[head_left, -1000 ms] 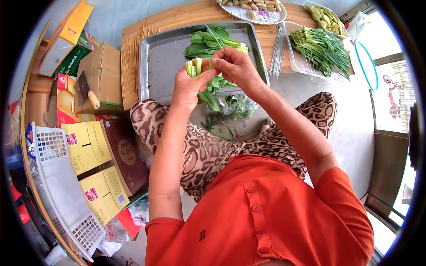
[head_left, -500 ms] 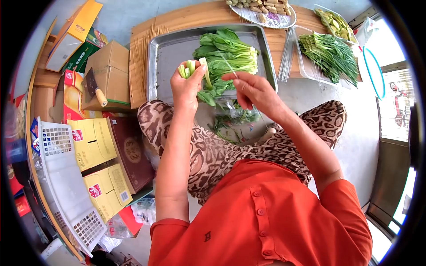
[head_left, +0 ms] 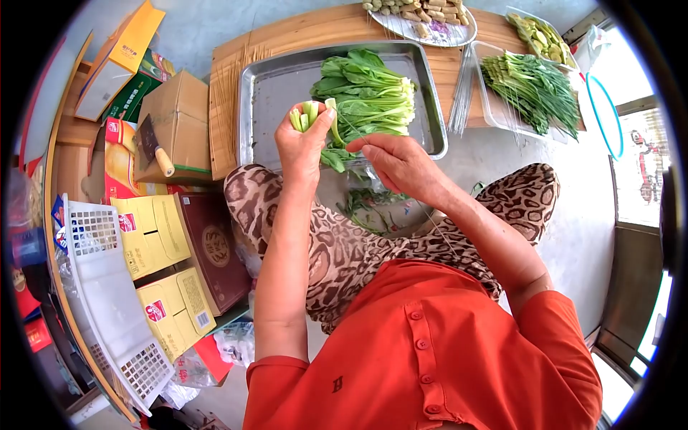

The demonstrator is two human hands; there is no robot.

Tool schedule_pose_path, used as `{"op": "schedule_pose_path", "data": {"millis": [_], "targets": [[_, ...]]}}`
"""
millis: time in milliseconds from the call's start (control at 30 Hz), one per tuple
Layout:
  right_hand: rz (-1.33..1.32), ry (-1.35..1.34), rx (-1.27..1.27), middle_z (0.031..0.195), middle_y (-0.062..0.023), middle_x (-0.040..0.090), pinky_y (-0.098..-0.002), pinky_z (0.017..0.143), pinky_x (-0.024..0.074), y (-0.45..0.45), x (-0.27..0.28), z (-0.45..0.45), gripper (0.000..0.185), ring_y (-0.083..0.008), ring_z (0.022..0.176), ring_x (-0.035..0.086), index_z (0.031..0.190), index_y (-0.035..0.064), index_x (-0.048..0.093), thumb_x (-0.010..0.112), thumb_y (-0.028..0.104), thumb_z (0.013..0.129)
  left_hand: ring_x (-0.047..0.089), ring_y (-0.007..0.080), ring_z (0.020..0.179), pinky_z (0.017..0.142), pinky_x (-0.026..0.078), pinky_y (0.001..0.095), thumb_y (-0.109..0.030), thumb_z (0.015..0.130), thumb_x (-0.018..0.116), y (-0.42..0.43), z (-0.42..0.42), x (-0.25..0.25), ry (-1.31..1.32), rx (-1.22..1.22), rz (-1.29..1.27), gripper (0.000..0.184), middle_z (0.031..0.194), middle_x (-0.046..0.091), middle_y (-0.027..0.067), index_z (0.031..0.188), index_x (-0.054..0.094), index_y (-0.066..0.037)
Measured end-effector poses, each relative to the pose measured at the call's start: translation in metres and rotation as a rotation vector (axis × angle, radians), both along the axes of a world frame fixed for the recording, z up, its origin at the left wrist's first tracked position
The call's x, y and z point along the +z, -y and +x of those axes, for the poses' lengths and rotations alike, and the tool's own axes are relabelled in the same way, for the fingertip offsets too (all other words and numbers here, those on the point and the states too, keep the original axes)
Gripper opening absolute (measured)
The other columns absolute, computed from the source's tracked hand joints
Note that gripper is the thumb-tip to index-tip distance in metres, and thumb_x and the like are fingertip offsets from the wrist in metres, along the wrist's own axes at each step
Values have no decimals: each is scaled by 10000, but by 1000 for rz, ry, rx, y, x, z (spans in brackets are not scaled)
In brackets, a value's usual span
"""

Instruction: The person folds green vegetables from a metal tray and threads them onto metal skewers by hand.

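My left hand [head_left: 301, 147] is closed around a small bunch of leafy green stalks [head_left: 309, 113], their pale cut ends pointing up past the fingers. Close by on its right, my right hand [head_left: 398, 163] pinches a thin skewer [head_left: 446, 238], whose tail shows behind the wrist above my lap. The skewer's front end is too fine to make out near the stalks. Beyond both hands, a metal tray [head_left: 276, 68] holds a pile of leafy greens [head_left: 369, 89], with white stem ends facing right.
Bundled metal skewers [head_left: 462, 93] lie right of the tray, beside a clear bin of long greens [head_left: 530, 89]. A plate of skewered rolls [head_left: 430, 25] stands behind. On my left are a cardboard box [head_left: 175, 118], a knife [head_left: 158, 147] and a white plastic basket [head_left: 107, 287].
My right hand has moved down and slightly left, closer to the stalks, and its skewer has tilted. My left hand keeps hold of the stalks in nearly the same place.
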State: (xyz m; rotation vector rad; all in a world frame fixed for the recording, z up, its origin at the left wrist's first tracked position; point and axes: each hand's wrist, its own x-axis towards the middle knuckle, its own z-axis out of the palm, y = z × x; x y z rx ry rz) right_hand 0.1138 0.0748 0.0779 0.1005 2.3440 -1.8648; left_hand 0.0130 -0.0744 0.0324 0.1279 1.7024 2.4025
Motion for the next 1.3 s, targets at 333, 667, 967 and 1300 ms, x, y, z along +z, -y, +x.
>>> {"op": "schedule_pose_path", "data": {"millis": [333, 667, 967, 1300], "targets": [[-79, 125, 21, 564, 3, 451, -267, 472, 374, -4, 0, -2, 285, -80, 494, 417, 1090, 19, 620, 435, 193, 962, 450, 5, 564, 472, 335, 159, -23, 785, 720, -4, 1, 1, -15, 0, -31, 133, 733, 559, -56, 862, 615, -52], [-126, 119, -12, 495, 3, 456, -265, 446, 359, 0, -1, 0, 294, -78, 423, 429, 1074, -2, 615, 425, 191, 961, 504, 26, 644, 570, 421, 176, -6, 797, 702, -6, 3, -1, -161, 31, -120, 89, 747, 581, -44, 831, 621, -24], [-206, 87, -144, 474, 35, 392, -222, 370, 255, -4, -17, -29, 273, -50, 375, 321, 945, 14, 605, 419, 210, 986, 471, 14, 614, 526, 386, 179, -40, 815, 692, -5, 8, 4, -169, -144, -186, 83, 713, 555, -56, 832, 612, -37], [-46, -57, -242, 659, 10, 584, -216, 485, 344, -3, -23, -40, 160, -37, 550, 443, 890, 31, 617, 634, 189, 866, 428, 23, 638, 551, 371, 195, -141, 818, 726, -7, 8, -6, -144, -377, -278, 174, 708, 500, -73, 821, 579, -48]]}}
